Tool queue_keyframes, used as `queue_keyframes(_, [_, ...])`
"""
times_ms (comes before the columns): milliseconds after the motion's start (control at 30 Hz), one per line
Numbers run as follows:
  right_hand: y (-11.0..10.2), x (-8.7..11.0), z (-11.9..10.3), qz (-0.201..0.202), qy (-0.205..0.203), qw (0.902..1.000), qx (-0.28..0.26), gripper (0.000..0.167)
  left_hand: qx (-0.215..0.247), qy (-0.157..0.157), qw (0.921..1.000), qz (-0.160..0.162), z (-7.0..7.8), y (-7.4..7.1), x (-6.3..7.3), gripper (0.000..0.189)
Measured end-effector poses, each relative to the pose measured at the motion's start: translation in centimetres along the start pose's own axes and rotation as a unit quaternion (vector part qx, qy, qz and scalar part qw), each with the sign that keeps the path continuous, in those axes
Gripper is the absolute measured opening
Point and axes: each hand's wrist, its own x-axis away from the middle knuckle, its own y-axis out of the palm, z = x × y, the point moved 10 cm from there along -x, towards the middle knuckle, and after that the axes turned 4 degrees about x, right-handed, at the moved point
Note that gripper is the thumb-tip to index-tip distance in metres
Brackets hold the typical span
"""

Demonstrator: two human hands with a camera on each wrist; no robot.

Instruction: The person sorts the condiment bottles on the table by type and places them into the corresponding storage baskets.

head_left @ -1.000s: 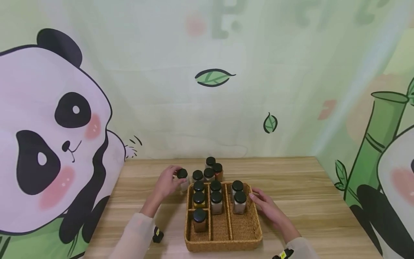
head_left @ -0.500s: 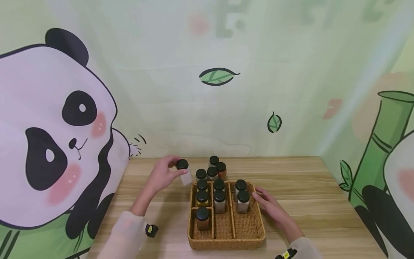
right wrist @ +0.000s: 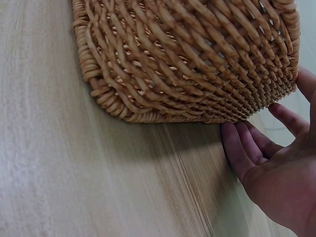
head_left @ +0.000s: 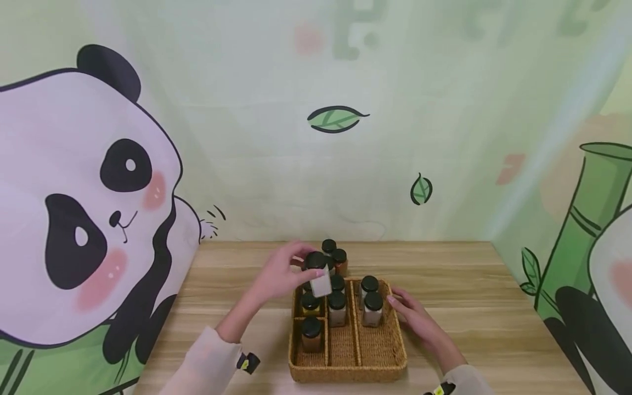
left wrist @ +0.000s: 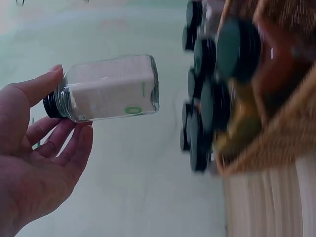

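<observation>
My left hand (head_left: 281, 274) pinches a square glass spice jar (left wrist: 111, 89) by its black lid, thumb on one side and fingers on the other. Pale powder fills the jar, which is tilted above the back left part of a woven divided basket (head_left: 348, 374). Against the basket's right wall rests my right hand (head_left: 419, 318), its fingertips (right wrist: 234, 143) at the bottom edge in the right wrist view. Inside the basket, a yellow-filled jar (head_left: 310, 308) stands back left, a brown-filled jar (head_left: 311, 343) front left, pale jars (head_left: 337, 314) in the middle and two more (head_left: 372, 315) on the right.
Several black-lidded jars stand close behind the basket, one with reddish contents (head_left: 340, 267). The wooden table (head_left: 459, 285) ends at a cloth backdrop (head_left: 247, 164) printed with pandas and leaves. Bare wicker floor shows at the front of the middle and right compartments.
My left hand has lifted the pale jar off the table left of the other jars and carried it right, over the basket. The right hand stays at the basket's side.
</observation>
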Motion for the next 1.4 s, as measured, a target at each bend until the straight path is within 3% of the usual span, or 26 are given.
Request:
queue_keyframes(133, [-0.1,0.0,0.2,0.002,-0.004,1.0,-0.005,0.068,-0.003,0.009,0.9995,-0.03,1.4,3.2,0.3,0.043])
queue_keyframes(333, [-0.1,0.0,0.3,0.004,-0.005,1.0,-0.001,0.067,0.015,0.005,0.9984,-0.054,2.1,7.4,0.9,0.045])
queue_keyframes(600, [-0.3,0.2,0.2,0.005,-0.004,1.0,-0.002,0.064,0.048,0.01,0.9962,-0.072,2.1,12.6,1.4,0.043])
queue_keyframes(800, [-0.2,0.1,0.2,0.006,-0.002,1.0,-0.002,0.063,0.009,0.001,0.9966,-0.082,1.2,16.1,1.7,0.04])
queue_keyframes(1000, [0.1,0.1,0.0,0.003,-0.005,1.0,0.001,0.062,-0.042,-0.02,0.9956,-0.081,-0.3,17.9,2.2,0.042])
queue_keyframes(1400, [-0.2,0.0,0.1,-0.001,-0.006,1.0,-0.001,0.065,-0.073,-0.03,0.9952,-0.058,-2.2,19.7,2.6,0.045])
